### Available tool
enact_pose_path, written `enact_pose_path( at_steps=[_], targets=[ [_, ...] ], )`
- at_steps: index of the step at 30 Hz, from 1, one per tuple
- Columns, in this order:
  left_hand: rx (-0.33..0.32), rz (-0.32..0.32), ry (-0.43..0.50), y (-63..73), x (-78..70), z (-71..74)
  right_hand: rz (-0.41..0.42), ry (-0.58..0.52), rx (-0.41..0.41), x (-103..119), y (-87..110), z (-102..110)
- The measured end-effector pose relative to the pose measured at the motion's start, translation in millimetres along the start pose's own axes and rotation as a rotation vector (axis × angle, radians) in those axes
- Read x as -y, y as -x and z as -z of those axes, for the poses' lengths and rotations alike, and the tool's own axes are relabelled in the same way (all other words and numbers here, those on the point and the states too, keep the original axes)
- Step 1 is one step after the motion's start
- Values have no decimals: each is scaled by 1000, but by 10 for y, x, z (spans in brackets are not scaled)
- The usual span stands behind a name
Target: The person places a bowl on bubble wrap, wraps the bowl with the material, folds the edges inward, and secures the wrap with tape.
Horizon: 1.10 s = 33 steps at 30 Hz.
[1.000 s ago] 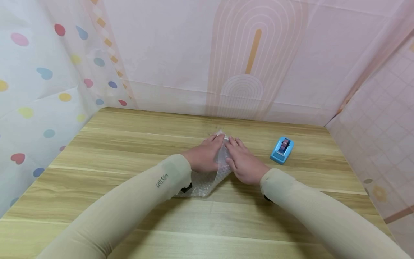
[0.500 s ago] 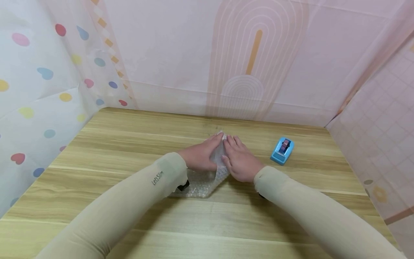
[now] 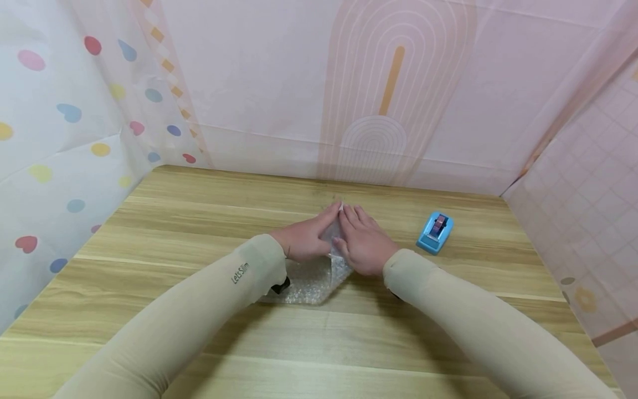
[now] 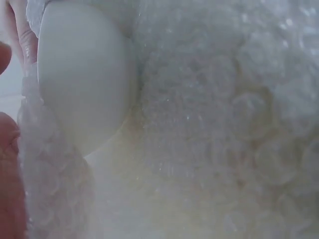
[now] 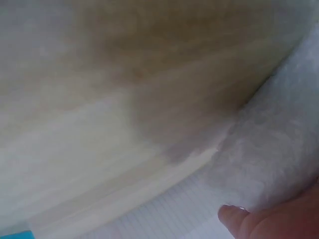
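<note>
A sheet of bubble wrap [image 3: 306, 285] lies folded on the table between the two hands. Inside its folds the left wrist view shows a smooth white rounded bowl [image 4: 84, 74], which the hands and wrap hide in the head view. My left hand [image 3: 308, 238] rests on the left side of the wrap, fingers stretched toward its far tip. From the right, my right hand [image 3: 366, 244] presses the wrap with straight fingers, its fingertips close to the left ones. In the right wrist view a fingertip [image 5: 234, 216] lies along the wrap's side.
A blue tape dispenser [image 3: 435, 233] stands on the wooden table [image 3: 379, 349], right of the hands. Patterned cloth [image 3: 259, 83] hangs behind the table and along both sides.
My right hand has moved left, folding its side of the bubble wrap inward. My left hand has shifted slightly left, and the fingertips have come together at the far tip.
</note>
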<state>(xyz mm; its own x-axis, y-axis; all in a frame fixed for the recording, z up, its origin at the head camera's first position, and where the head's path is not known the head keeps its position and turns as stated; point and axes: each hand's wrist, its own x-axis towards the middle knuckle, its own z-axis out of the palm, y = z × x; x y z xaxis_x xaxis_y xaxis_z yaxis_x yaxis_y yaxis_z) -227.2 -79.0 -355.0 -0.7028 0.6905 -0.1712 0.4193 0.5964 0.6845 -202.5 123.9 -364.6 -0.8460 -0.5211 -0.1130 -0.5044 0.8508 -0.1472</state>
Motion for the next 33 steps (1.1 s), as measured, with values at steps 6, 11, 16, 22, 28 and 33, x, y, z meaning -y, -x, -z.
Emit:
enact_pose_path(
  at_steps=[6, 11, 16, 22, 28, 33],
  targets=[
    [-16, -19, 95, -8, 35, -5, 23, 17, 25, 8, -59, 38],
    [-19, -36, 134, -10, 56, -10, 60, 55, 61, 12, -126, 67],
    [-15, -49, 149, -14, 46, -15, 38, 45, 90, 22, -170, 82],
    [-64, -15, 87, 32, 32, 31, 3, 56, 112, 48, -196, 83],
    [-149, 30, -10, 137, 109, 157, -13, 48, 105, 77, -209, 85],
    [-144, 73, -72, 231, 217, 254, -19, 40, 108, 83, -200, 97]
  ],
)
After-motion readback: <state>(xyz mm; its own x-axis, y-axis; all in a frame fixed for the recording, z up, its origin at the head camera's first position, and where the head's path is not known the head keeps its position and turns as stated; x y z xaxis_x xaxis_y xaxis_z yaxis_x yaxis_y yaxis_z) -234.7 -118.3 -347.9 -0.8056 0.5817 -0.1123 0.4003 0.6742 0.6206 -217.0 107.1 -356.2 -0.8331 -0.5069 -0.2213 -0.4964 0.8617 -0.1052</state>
